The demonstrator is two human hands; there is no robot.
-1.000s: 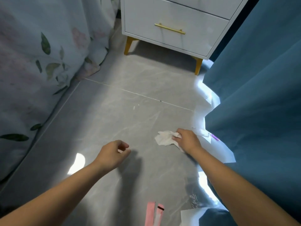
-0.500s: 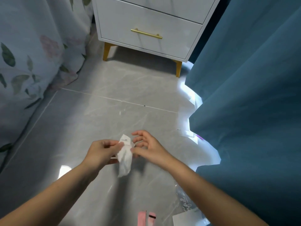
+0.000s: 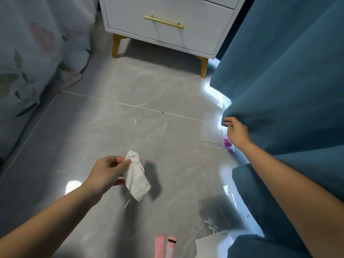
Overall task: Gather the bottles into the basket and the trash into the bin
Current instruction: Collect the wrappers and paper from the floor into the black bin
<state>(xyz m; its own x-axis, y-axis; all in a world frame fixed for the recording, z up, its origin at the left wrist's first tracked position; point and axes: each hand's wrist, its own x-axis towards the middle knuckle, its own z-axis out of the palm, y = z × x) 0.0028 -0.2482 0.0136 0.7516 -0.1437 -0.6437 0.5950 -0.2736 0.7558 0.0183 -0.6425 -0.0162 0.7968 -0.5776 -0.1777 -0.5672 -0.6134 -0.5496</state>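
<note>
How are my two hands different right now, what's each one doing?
The left hand pinches a crumpled white tissue above the floor; the right hand holds no trash and lifts the blue curtain's edge. The left sits near the middle of the view, the right farther out. Both arms are bare.

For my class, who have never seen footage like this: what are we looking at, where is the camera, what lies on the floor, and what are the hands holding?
There is no machine here. A person wears a camera on the head, so we look down along both forearms. The left hand pinches a crumpled white tissue, lifted above the grey tiled floor. The right hand reaches to the edge of a blue curtain and touches its fold; whether it grips the cloth I cannot tell. Beside that hand, on the floor, lie a clear plastic wrapper and a small purple scrap. Near the bottom edge are pink strips, another clear bag with lettering and a white card. Behind stands a white nightstand. No bottle, basket or bin is visible.
</note>
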